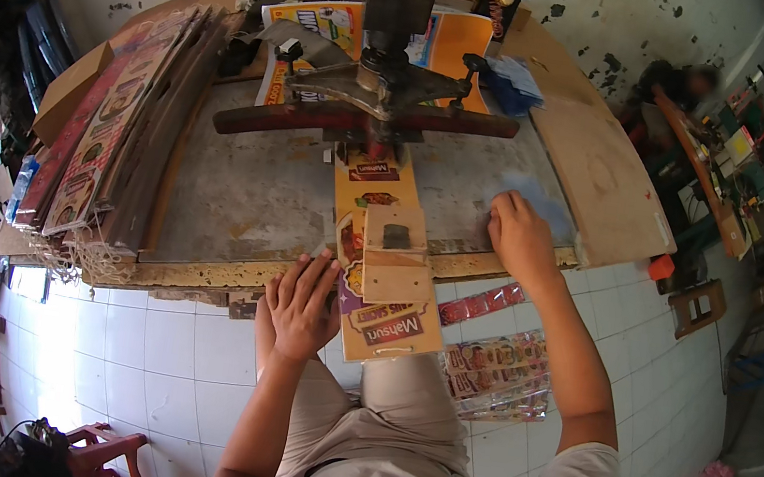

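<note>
A long yellow printed card strip (386, 329) runs out from under the metal press (373, 91) and hangs over the table's near edge. On top of it lies a pale wooden block (393, 274) with a dark square patch or opening. My left hand (302, 305) rests at the table edge just left of the strip, fingers stretched forward; its thumb is partly hidden. My right hand (521, 234) sits on the right part of the grey metal tabletop (244, 180), apart from the strip. Its fingers curl downward, and whatever lies under them is hidden.
Stacked printed boards (110, 122) stand along the table's left side. A brown board (598, 162) covers the right side. Behind the press are printed sheets (472, 46) and a blue cloth (511, 86). Shiny printed packets (499, 377) lie below on the tiled floor. Another person (687, 86) is at the far right.
</note>
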Tool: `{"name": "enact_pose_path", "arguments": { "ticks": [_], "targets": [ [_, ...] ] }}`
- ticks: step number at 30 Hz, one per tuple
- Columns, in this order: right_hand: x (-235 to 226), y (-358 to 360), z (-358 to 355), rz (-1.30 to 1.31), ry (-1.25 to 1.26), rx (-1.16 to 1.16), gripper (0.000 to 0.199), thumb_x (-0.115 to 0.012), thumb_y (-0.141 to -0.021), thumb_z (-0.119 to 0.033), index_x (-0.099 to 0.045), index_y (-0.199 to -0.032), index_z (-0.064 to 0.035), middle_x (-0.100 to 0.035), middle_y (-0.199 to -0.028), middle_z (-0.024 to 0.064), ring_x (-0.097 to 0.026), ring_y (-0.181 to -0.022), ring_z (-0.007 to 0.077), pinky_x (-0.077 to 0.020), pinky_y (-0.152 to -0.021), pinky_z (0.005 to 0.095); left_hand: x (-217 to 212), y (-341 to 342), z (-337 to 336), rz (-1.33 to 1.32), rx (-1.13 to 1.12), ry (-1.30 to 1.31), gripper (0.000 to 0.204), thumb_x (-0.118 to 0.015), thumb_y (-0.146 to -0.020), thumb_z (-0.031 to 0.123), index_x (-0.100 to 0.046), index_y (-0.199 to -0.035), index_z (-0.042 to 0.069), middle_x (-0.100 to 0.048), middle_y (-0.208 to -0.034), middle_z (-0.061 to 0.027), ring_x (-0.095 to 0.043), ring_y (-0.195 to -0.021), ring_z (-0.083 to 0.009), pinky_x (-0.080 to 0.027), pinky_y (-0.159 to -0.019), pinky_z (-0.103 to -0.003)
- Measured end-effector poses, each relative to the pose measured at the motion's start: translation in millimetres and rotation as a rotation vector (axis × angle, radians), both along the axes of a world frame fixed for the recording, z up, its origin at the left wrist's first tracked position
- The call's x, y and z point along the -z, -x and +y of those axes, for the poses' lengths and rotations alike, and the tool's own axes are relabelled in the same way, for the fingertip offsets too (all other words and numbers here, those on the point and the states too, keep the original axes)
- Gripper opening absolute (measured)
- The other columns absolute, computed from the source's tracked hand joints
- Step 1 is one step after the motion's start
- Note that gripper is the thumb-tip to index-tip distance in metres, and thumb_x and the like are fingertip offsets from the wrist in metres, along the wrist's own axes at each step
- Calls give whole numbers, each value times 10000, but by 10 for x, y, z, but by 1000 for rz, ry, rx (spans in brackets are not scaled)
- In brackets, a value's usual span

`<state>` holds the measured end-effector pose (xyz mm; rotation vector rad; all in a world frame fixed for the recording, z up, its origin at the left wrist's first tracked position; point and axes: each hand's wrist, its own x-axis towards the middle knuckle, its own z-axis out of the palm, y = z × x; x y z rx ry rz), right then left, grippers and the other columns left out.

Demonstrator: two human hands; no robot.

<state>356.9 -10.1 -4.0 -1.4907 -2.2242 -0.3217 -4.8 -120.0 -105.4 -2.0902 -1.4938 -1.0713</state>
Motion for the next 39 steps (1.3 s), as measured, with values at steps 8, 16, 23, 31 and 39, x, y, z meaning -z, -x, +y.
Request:
{"name": "enact_pose_path", "arguments": {
  "ticks": [8, 16, 23, 31, 39],
  "targets": [
    [-543, 123, -180, 539, -277, 111, 99, -681, -990, -30, -663, -1079, -66, -735, -990, 113, -744, -877, 342, -581, -739, 423, 26, -1, 24, -5, -11, -47, 519, -758, -932, 240, -730, -1450, 208, -679, -1562, 21, -595, -1429, -231, -358, -1183, -444],
    [-421, 1096, -205, 336, -67, -375, 89, -713, -968, -48, -658, -1035, -69, -721, -962, 111, -729, -814, 341, -599, -702, 446, 48, 37, 14, 29, -7, -39, 486, -705, -995, 295, -711, -1457, 147, -668, -1569, -40, -553, -1454, -290, -351, -1200, -480],
    [-275, 464, 38, 831, 93, -47, 99, -659, -1106, -138, -703, -1130, -53, -783, -931, 94, -762, -805, 196, -571, -696, 345, 10, 17, -1, 18, -20, -57, 482, -734, -951, 259, -737, -1426, 174, -685, -1547, 1, -574, -1427, -243, -347, -1204, -451],
    [-518, -509, 106, 1098, -416, 150, 139, -683, -1113, -181, -732, -1148, -56, -757, -952, 25, -712, -826, 108, -517, -723, 272, 110, 35, 43, 11, -8, -94, 476, -741, -959, 229, -721, -1431, 166, -675, -1558, -16, -569, -1422, -270, -353, -1197, -481],
    [-533, -753, 367, 447, -487, 197, 86, -731, -1030, -101, -755, -1091, -45, -747, -898, 76, -724, -805, 212, -568, -764, 355, 44, 8, 20, -12, -25, -45, 510, -784, -911, 227, -754, -1420, 208, -704, -1525, 24, -603, -1401, -221, -334, -1197, -430]
  ]
}}
